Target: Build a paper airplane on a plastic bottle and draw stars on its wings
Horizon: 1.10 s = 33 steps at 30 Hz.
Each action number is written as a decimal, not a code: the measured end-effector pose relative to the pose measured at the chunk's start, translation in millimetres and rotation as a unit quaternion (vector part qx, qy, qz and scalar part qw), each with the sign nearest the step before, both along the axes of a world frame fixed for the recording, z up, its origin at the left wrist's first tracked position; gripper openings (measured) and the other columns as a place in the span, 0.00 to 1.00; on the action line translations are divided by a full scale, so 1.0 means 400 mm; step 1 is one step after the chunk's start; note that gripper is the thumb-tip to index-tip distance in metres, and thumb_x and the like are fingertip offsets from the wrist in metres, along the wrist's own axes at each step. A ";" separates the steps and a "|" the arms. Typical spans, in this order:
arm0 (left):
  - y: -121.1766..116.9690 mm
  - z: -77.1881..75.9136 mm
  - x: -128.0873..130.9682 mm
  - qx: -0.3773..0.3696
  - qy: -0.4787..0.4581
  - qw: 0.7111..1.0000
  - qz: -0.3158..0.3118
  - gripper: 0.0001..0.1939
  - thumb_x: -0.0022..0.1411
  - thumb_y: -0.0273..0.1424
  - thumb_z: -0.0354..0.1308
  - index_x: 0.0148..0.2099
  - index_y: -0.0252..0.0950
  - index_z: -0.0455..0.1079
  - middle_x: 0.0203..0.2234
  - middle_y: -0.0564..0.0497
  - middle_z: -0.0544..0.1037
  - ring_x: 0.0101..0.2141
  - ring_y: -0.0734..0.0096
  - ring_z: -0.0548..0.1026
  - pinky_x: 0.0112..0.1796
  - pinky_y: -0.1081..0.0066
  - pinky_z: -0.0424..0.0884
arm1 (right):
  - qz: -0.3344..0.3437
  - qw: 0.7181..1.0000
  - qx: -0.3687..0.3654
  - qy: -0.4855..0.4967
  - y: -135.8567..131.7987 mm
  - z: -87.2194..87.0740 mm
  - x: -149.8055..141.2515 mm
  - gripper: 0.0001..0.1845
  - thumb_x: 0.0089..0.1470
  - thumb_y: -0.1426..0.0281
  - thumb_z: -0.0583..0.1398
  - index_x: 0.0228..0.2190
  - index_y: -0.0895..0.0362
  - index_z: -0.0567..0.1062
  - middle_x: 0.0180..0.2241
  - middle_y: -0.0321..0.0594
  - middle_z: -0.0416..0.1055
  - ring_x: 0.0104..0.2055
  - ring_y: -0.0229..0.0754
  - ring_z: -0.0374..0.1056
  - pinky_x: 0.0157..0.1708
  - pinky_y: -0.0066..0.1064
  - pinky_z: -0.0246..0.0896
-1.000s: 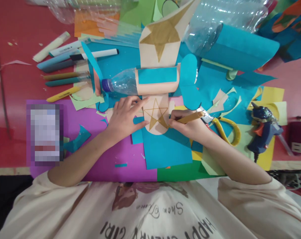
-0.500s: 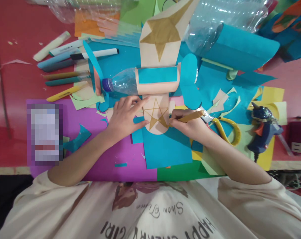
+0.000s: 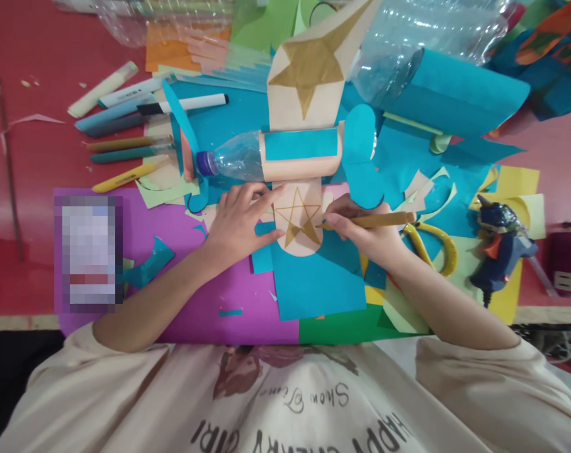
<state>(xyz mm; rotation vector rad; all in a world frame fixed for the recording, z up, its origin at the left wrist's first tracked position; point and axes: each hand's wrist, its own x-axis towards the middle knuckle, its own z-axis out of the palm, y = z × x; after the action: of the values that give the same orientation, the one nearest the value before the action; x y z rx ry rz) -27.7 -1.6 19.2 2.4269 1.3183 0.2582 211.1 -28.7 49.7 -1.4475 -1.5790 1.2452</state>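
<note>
My right hand (image 3: 361,223) is closed around a golden-brown marker (image 3: 384,219), its tip just right of a star outline. The star (image 3: 298,217) is drawn on the rounded end of a pale peach paper strip (image 3: 308,250), with its lower points coloured in. My left hand (image 3: 240,214) lies with fingers spread, fingertips on the strip's left edge. Above the star lies a clear plastic bottle (image 3: 238,156) with a purple cap, wrapped in peach and blue paper. Beyond it the paper carries a larger filled gold star (image 3: 308,66). Blue paper (image 3: 318,289) lies beneath.
Several markers (image 3: 119,154) lie at the left, above a blurred phone (image 3: 89,251). On the right are yellow-handled scissors (image 3: 443,248), partly behind my hand, and a dark blue glue gun (image 3: 500,251). A large clear bottle (image 3: 436,25) and a blue paper roll (image 3: 459,94) lie at the back.
My right hand has shifted slightly right and up, and the marker now lies flatter, covering more of the scissors. The lower right star point looks more filled. My left hand stays on the paper.
</note>
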 end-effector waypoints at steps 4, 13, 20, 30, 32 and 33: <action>-0.003 0.000 -0.001 0.007 0.010 1.000 -0.008 0.35 0.61 0.45 0.62 0.67 0.45 0.58 0.50 0.43 0.69 0.50 0.51 0.66 0.46 0.60 0.60 | 0.011 0.998 0.059 -0.025 0.001 -0.006 0.009 0.10 0.53 0.60 0.64 0.34 0.53 0.77 0.35 0.42 0.78 0.40 0.46 0.73 0.42 0.39 0.69; -0.010 0.007 0.004 0.022 0.027 0.999 -0.016 0.32 0.63 0.43 0.60 0.67 0.43 0.59 0.49 0.42 0.70 0.49 0.51 0.67 0.45 0.60 0.60 | 0.060 0.996 0.063 0.020 -0.010 -0.030 0.002 0.14 0.58 0.58 0.61 0.39 0.55 0.75 0.36 0.41 0.78 0.38 0.44 0.76 0.35 0.33 0.73; -0.011 0.007 0.004 0.030 0.027 0.999 -0.020 0.30 0.64 0.41 0.57 0.66 0.44 0.60 0.49 0.43 0.70 0.48 0.52 0.67 0.45 0.60 0.61 | 0.061 0.995 0.081 -0.003 -0.011 -0.036 -0.001 0.10 0.58 0.62 0.61 0.39 0.55 0.75 0.35 0.41 0.78 0.35 0.42 0.76 0.32 0.32 0.73; -0.011 0.009 0.005 0.029 0.026 0.999 -0.017 0.30 0.65 0.43 0.56 0.66 0.45 0.60 0.48 0.44 0.70 0.49 0.53 0.67 0.46 0.59 0.61 | 0.082 0.993 0.081 -0.039 -0.011 -0.027 0.002 0.11 0.58 0.62 0.61 0.39 0.56 0.78 0.37 0.43 0.80 0.38 0.44 0.76 0.35 0.32 0.73; -0.011 0.009 0.005 0.024 0.026 0.999 -0.019 0.30 0.64 0.43 0.57 0.66 0.44 0.60 0.48 0.43 0.70 0.49 0.53 0.67 0.46 0.59 0.61 | 0.090 0.992 0.076 -0.037 -0.010 -0.023 0.003 0.11 0.58 0.62 0.61 0.38 0.56 0.78 0.37 0.43 0.80 0.38 0.44 0.77 0.35 0.32 0.73; -0.010 0.010 0.005 0.021 0.026 0.999 -0.019 0.30 0.64 0.42 0.57 0.66 0.44 0.60 0.48 0.43 0.69 0.49 0.52 0.67 0.46 0.58 0.61 | 0.095 0.992 0.077 -0.033 -0.009 -0.022 0.003 0.11 0.58 0.63 0.61 0.38 0.56 0.78 0.38 0.43 0.80 0.38 0.44 0.77 0.35 0.32 0.73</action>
<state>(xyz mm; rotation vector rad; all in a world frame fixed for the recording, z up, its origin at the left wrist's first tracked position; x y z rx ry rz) -25.5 -5.7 23.1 2.5076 1.2984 0.2163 212.4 -32.3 40.8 -1.2771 -1.8503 1.1611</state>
